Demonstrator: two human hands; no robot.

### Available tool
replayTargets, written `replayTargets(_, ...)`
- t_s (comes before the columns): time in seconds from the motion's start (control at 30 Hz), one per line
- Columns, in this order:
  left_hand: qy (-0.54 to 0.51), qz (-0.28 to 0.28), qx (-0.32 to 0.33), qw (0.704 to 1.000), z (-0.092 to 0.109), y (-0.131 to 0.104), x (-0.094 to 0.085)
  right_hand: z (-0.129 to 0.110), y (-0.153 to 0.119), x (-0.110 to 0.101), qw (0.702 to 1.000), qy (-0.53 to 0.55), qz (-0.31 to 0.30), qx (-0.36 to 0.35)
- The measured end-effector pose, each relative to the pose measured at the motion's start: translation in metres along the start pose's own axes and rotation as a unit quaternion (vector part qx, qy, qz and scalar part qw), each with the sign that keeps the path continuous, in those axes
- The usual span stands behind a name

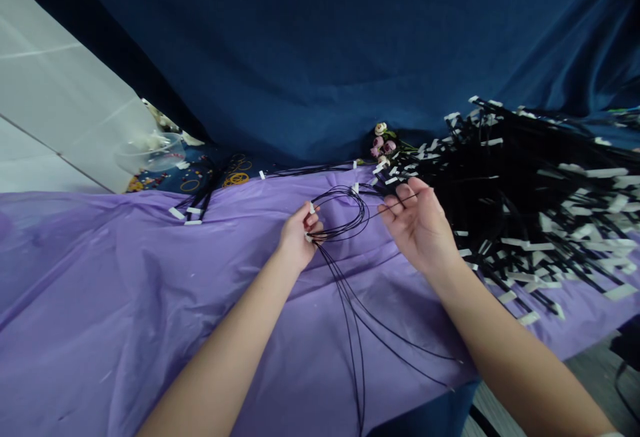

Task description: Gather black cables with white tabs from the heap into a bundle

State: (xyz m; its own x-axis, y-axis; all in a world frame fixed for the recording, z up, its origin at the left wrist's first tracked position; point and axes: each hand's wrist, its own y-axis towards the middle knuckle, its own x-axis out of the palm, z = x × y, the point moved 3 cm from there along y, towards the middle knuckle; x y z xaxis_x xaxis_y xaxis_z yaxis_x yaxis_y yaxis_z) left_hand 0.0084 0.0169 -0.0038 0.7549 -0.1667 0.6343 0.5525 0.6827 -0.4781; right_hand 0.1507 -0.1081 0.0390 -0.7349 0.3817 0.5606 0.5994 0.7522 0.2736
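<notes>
Here, a bundle of thin black cords (345,223) is held over a purple sheet (125,290) between two bare hands. The left hand (297,233) is closed, thumb and fingers pinching the cords where they cross, with a small white tag showing at the fingertips. The right hand (417,223) is palm-up with fingers loosely curled, and one cord runs across its fingertips; whether it truly grips that cord cannot be told.

Between the hands the cords curve into an arched loop that bulges away from the person. From the left hand's pinch the loose ends trail toward the person, fanning slightly, so the long axis runs from the loop down to the sheet's near edge. The cords are glossy, black and wire-thin, with white tags at some ends.

Just beside the right hand lies a large pile of like cords (530,190), their white tags scattered throughout. Small fabric roses (383,140) sit at the pile's far left corner. A few tagged cords (193,210) lie well to the left, near a clear bowl (150,151). A dark blue cloth (325,57) hangs behind.
</notes>
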Motion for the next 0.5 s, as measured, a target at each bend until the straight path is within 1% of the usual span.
replayTargets(0.03,0.004,-0.003,0.006,1.0,0.0,0.0,0.0,0.0,0.0,0.001,1.0,0.0,-0.011,0.007)
replayTargets(0.07,0.009,-0.007,0.012,1.0,0.0,0.0,0.0,0.001,-0.001,0.002,0.999,-0.027,-0.025,0.012)
replayTargets(0.13,0.022,-0.023,0.024,0.999,0.0,0.0,0.0,0.004,-0.004,0.003,0.991,-0.122,-0.043,0.02)
replayTargets(0.23,0.044,-0.056,0.044,0.996,-0.001,-0.001,0.001,0.009,-0.008,0.004,0.968,-0.246,-0.043,0.025)
replayTargets(0.3,0.056,-0.078,0.059,0.994,-0.001,-0.002,0.002,0.012,-0.01,0.005,0.956,-0.291,-0.042,0.015)
replayTargets(0.4,0.075,-0.104,0.075,0.989,-0.002,-0.004,0.003,0.014,-0.013,0.006,0.929,-0.367,-0.049,-0.01)
replayTargets(0.5,0.093,-0.126,0.082,0.984,-0.003,-0.007,0.005,0.013,-0.014,0.006,0.907,-0.417,-0.055,-0.029)
